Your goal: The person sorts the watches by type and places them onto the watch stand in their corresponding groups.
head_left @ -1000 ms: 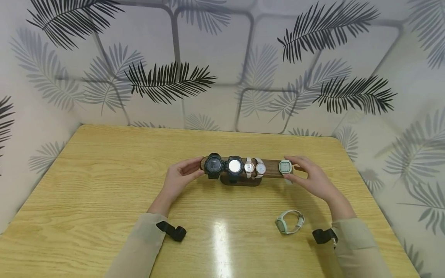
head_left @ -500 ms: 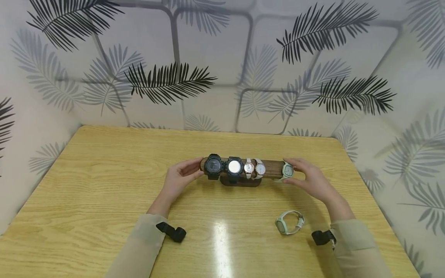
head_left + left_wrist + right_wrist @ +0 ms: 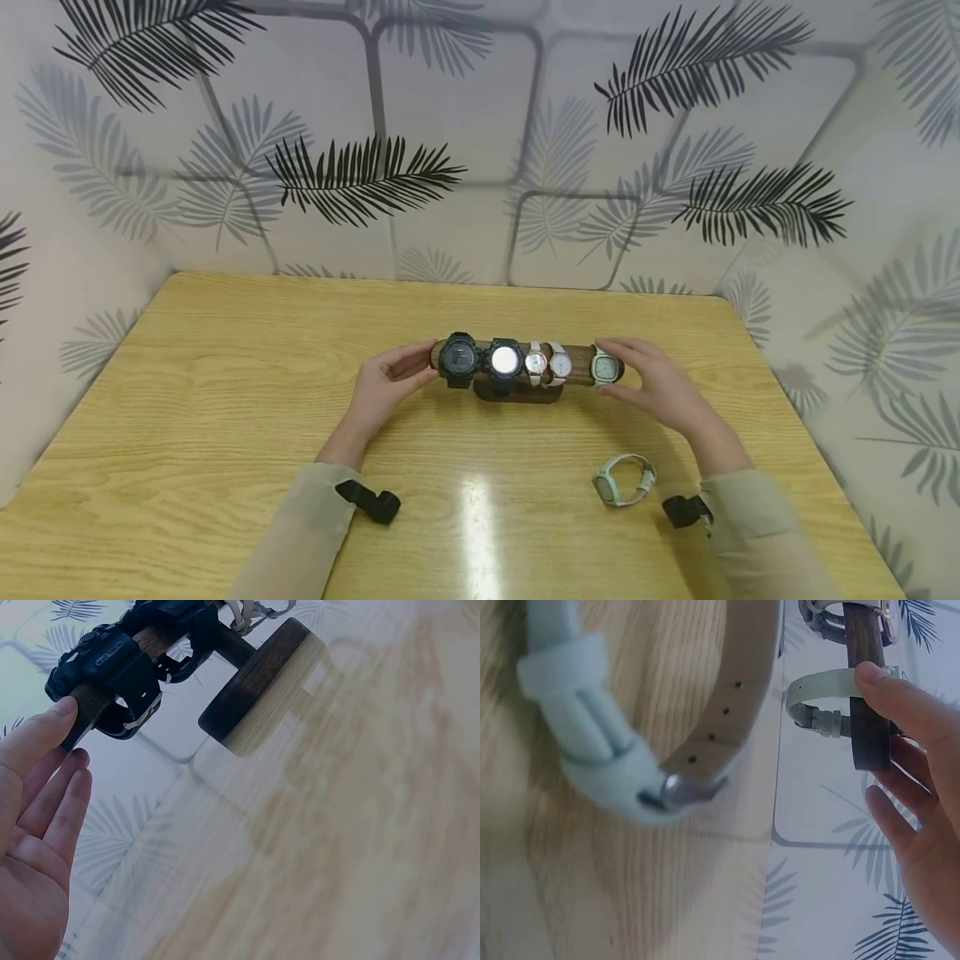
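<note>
A brown wooden watch stand (image 3: 577, 353) carries several watches on its bar. At the left end my left hand (image 3: 375, 390) pinches the bar, thumb on one side and fingertips on the other, beside a large black watch (image 3: 458, 357). Near the right end my right hand (image 3: 663, 392) pinches a mint-green watch (image 3: 604, 367) whose strap loops round the bar. In the right wrist view the thumb lies on the strap (image 3: 825, 686), and the bar's end sticks out past it. A second dark watch (image 3: 505, 360) and two white-strapped watches (image 3: 536, 363) sit between.
Another mint-green watch (image 3: 606, 487) lies on its side on the wooden table (image 3: 225, 400), in front of the stand and left of the right forearm. The stand's base (image 3: 255, 682) rests on the table. A leaf-patterned wall covering (image 3: 457, 100) rises behind.
My right hand has slid the mint-green watch leftward along the bar, from its right tip inward, and the bar's end now shows beyond it. My left hand has stayed in place.
</note>
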The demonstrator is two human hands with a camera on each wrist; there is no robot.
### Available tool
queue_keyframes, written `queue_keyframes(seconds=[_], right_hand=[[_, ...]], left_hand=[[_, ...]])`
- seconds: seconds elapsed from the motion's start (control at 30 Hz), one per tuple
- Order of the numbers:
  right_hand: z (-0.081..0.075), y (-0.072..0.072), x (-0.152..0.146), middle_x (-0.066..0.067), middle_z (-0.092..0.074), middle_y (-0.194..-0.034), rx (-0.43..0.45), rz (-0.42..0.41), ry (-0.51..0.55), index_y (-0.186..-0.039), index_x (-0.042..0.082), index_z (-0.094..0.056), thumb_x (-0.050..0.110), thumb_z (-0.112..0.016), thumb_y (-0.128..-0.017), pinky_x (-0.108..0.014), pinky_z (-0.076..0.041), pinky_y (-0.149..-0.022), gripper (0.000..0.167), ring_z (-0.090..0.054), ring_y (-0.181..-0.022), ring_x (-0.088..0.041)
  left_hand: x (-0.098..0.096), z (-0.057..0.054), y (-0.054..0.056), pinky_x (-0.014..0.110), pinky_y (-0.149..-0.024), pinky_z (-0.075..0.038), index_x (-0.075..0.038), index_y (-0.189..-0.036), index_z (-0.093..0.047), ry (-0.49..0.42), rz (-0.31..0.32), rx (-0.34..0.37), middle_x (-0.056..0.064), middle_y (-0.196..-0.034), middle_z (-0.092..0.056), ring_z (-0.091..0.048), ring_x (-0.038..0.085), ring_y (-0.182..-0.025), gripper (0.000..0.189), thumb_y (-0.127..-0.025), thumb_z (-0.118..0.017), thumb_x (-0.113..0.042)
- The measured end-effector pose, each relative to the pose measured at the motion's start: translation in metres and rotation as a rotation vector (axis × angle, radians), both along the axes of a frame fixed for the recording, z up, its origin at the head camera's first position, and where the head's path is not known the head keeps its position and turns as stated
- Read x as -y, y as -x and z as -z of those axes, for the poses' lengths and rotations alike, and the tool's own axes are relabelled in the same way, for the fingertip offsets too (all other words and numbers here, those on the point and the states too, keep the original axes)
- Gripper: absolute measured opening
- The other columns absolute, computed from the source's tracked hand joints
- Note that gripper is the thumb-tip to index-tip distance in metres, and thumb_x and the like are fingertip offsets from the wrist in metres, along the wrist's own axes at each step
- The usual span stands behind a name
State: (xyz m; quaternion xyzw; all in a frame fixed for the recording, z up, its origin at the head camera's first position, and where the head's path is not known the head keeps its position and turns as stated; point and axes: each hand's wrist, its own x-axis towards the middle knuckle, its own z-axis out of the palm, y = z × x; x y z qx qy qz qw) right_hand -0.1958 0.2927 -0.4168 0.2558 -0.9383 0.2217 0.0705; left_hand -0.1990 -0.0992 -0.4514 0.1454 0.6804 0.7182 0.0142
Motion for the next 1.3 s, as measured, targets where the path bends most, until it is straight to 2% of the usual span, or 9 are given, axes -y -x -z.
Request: queue_keyframes(seconds=[0.3,0.57,0.8,1.07,1.3], right_hand=[[-0.002,0.004,0.016,-0.017,-0.054,-0.13,-0.038,-0.052,0.004,-0.134,0.003,-0.054,0.015,-0.082,-0.077,-0.053,-0.038,-0.101,0.064,-0.047,-0.119,-0.037],[-0.004,0.008,0.026,-0.017,-0.056,-0.127,-0.069,-0.096,-0.009,-0.131,0.002,-0.055,0.015,-0.083,-0.076,-0.052,-0.039,-0.1,0.063,-0.049,-0.116,-0.036],[-0.004,0.011,0.029,-0.02,-0.056,-0.127,-0.026,-0.064,-0.078,-0.136,-0.001,-0.049,0.021,-0.086,-0.071,-0.052,-0.037,-0.103,0.078,-0.048,-0.117,-0.037],[-0.004,0.011,0.035,-0.018,-0.058,-0.125,-0.028,-0.059,-0.086,-0.135,0.0,-0.05,0.017,-0.085,-0.073,-0.05,-0.037,-0.104,0.073,-0.049,-0.117,-0.035],[-0.006,0.009,0.034,-0.02,-0.054,-0.13,-0.024,-0.051,-0.109,-0.139,-0.001,-0.044,0.019,-0.084,-0.074,-0.053,-0.035,-0.105,0.079,-0.047,-0.12,-0.037]], left_hand=[[0.0,0.001,0.0,0.029,-0.091,-0.051,0.001,-0.125,-0.061,-0.002,-0.003,0.007,0.018,-0.127,-0.059,-0.057,0.027,-0.117,0.041,-0.085,-0.071,0.0],[0.0,0.001,0.001,0.03,-0.091,-0.052,0.001,-0.125,-0.062,-0.001,-0.001,-0.011,0.018,-0.126,-0.059,-0.057,0.027,-0.116,0.041,-0.085,-0.07,0.0],[0.0,0.001,0.001,0.029,-0.091,-0.052,0.001,-0.125,-0.062,0.001,-0.003,-0.009,0.018,-0.126,-0.059,-0.057,0.027,-0.117,0.041,-0.085,-0.069,0.002],[0.0,0.001,0.0,0.03,-0.091,-0.052,0.001,-0.125,-0.062,0.0,-0.003,-0.002,0.018,-0.126,-0.059,-0.057,0.027,-0.116,0.041,-0.085,-0.07,0.001],[0.0,0.004,0.002,0.03,-0.09,-0.052,0.0,-0.125,-0.062,-0.009,-0.004,0.02,0.017,-0.126,-0.06,-0.059,0.024,-0.115,0.041,-0.085,-0.071,-0.001]])
